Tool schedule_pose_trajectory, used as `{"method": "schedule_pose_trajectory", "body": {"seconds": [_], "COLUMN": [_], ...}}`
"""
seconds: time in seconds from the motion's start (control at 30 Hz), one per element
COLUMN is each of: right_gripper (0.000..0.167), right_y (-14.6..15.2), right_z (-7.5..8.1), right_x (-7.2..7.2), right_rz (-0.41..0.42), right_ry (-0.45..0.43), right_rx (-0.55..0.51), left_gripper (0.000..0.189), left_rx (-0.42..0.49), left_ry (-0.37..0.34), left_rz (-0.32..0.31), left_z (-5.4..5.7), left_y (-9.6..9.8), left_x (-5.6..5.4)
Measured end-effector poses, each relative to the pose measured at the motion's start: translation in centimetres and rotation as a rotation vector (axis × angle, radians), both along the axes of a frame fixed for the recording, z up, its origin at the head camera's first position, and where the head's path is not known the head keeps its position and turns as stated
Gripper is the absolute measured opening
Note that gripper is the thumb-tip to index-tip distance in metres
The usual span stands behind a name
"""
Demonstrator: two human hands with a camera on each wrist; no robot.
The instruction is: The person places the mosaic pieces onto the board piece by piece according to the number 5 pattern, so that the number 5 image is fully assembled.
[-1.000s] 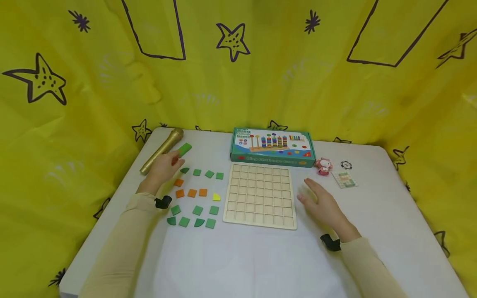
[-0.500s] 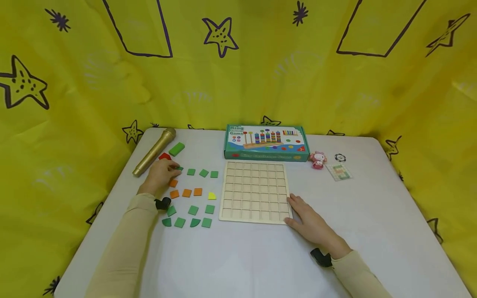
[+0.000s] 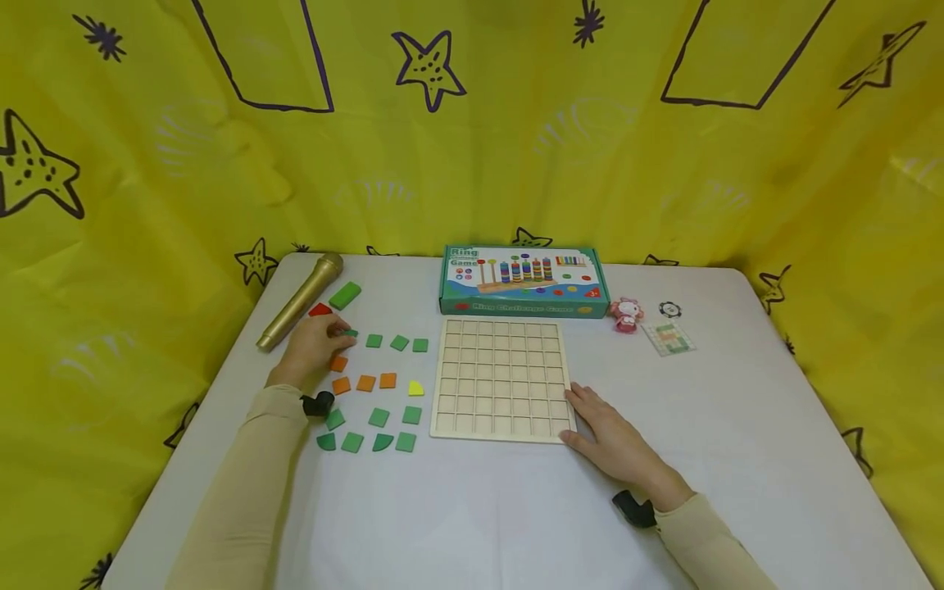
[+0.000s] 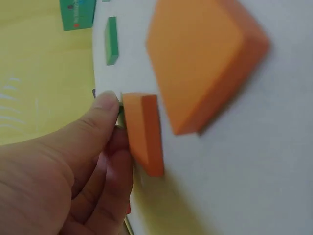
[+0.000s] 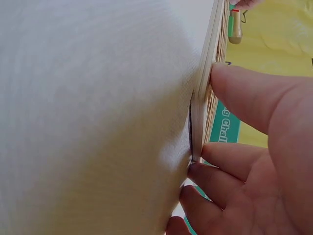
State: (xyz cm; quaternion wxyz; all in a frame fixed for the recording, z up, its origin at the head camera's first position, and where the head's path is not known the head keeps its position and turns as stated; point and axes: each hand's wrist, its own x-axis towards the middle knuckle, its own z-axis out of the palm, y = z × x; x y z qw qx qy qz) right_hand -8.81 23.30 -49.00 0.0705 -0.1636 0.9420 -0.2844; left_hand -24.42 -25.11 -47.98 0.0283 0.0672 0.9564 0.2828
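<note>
My left hand (image 3: pixel 310 348) pinches a dark green quarter-round tile (image 3: pixel 351 333) between thumb and fingers at the left of the table; the fingers hide most of it. In the left wrist view, orange square tiles (image 4: pixel 200 63) stand close beside the fingertips. A red piece (image 3: pixel 319 310) lies just beyond that hand. At the middle sits a pale wooden grid board (image 3: pixel 501 381), its squares bare. My right hand (image 3: pixel 615 447) rests at the board's right edge with fingers extended, thumb near the front corner. In the right wrist view, the fingertips touch the board's side (image 5: pixel 198 117).
Several green square tiles (image 3: pixel 399 342), a yellow quarter-round tile (image 3: pixel 416 388) and a green block (image 3: pixel 344 295) lie left of the board. A gold microphone (image 3: pixel 301 301) lies far left. Behind the board is a game box (image 3: pixel 524 283); a pink figurine (image 3: pixel 626 315) and pattern card (image 3: pixel 669 338) are right.
My left hand has drawn back from near the green block to the green quarter-round tile and pinched it. My right hand has come down and left onto the board's edge.
</note>
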Motion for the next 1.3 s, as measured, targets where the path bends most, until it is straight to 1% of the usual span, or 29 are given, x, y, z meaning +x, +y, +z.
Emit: {"method": "schedule_pose_trajectory", "body": {"seconds": [0.13,0.23,0.27,0.33,0.37,0.43,0.47,0.53,0.6,0.67,0.8,0.93,1.03,1.13,1.2,1.3], "right_gripper": [0.07,0.07,0.069,0.069,0.069,0.069,0.069,0.069,0.069,0.069,0.068,0.069,0.07,0.07,0.07,0.07], "right_y": [-0.2,-0.3,-0.2,-0.2,-0.2,-0.1,0.0,-0.1,-0.1,-0.1,-0.3,-0.3,-0.3,-0.3,-0.3,-0.1], "right_z": [0.1,0.2,0.2,0.3,0.4,0.4,0.4,0.4,0.4,0.4,0.3,0.1,0.0,0.0,0.1,0.1], "right_x": [-0.1,0.0,0.0,0.0,0.1,0.1,0.1,0.1,0.1,0.1,0.1,0.2,0.2,0.2,0.2,0.2], "right_rz": [0.003,0.004,0.003,0.001,0.0,0.001,0.001,0.003,0.005,0.006,0.008,0.008,0.009,0.011,0.011,0.006], "right_ry": [-0.007,-0.006,-0.003,-0.002,0.0,0.001,0.001,0.0,-0.001,-0.003,-0.006,-0.014,-0.021,-0.023,-0.02,-0.017], "right_rx": [0.003,0.005,0.006,0.009,0.009,0.007,0.006,-0.002,-0.008,-0.012,-0.018,-0.022,-0.027,-0.028,-0.023,-0.014], "left_gripper": [0.024,0.023,0.023,0.025,0.025,0.027,0.029,0.03,0.03,0.03,0.027,0.023,0.021,0.02,0.02,0.02], "left_rx": [0.05,0.089,0.108,0.153,0.185,0.232,0.257,0.282,0.283,0.273,0.221,0.16,0.116,0.063,0.032,-0.009], "left_ry": [0.003,0.037,0.043,0.033,0.012,-0.021,-0.052,-0.08,-0.082,-0.074,-0.026,0.003,0.031,0.053,0.057,0.06], "left_rz": [0.031,0.038,0.025,0.01,0.002,-0.019,-0.033,-0.048,-0.076,-0.1,-0.182,-0.256,-0.287,-0.302,-0.305,-0.316], "left_z": [0.1,0.8,1.2,1.8,2.1,2.3,2.4,2.2,2.1,1.9,1.5,1.0,0.6,0.3,0.2,0.4], "left_y": [-0.3,0.5,0.9,2.2,3.0,4.6,5.5,7.3,9.2,11.2,15.0,18.1,19.5,20.3,20.6,20.9], "left_x": [0.1,0.2,0.2,0.1,0.0,-0.4,-0.6,-0.9,-1.1,-1.2,-1.2,-1.0,-0.9,-0.8,-0.7,-0.5]}}
